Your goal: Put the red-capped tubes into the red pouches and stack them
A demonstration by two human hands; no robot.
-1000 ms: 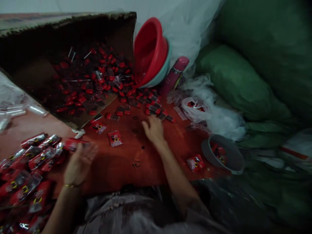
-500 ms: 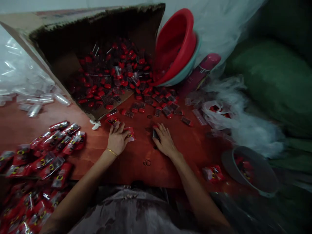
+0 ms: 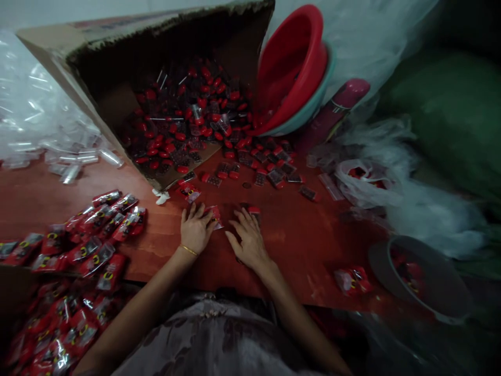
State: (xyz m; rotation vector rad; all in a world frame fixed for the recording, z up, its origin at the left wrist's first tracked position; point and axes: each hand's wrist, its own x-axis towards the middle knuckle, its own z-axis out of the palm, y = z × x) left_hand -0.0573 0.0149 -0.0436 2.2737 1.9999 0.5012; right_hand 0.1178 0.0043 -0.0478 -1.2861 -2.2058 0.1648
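My left hand (image 3: 197,230), with a gold bracelet at the wrist, rests on the red table (image 3: 305,245). Its thumb and forefinger press on the edge of a small red printed wrapper (image 3: 216,215). To the right lies my right hand (image 3: 249,237), palm down, its fingers spread and the thumb apart. A small clear container with a red cap (image 3: 254,211) lies at its fingertips, partly covered by them. Just beyond my left fingers is another red wrapped packet (image 3: 190,193).
A tipped cardboard box (image 3: 97,99) spills red-capped containers (image 3: 211,115). Right of it stand a red basin (image 3: 289,68), a pink spray can (image 3: 332,112), plastic bags (image 3: 426,219) and a grey tub (image 3: 422,308). Wrapped packets (image 3: 102,224) pile at left, near clear tubes (image 3: 74,162).
The view has shifted a little. My right hand has moved left, closer to my left hand, and the container that was under its fingers now shows at its fingertips. My left hand stays on the wrapper.
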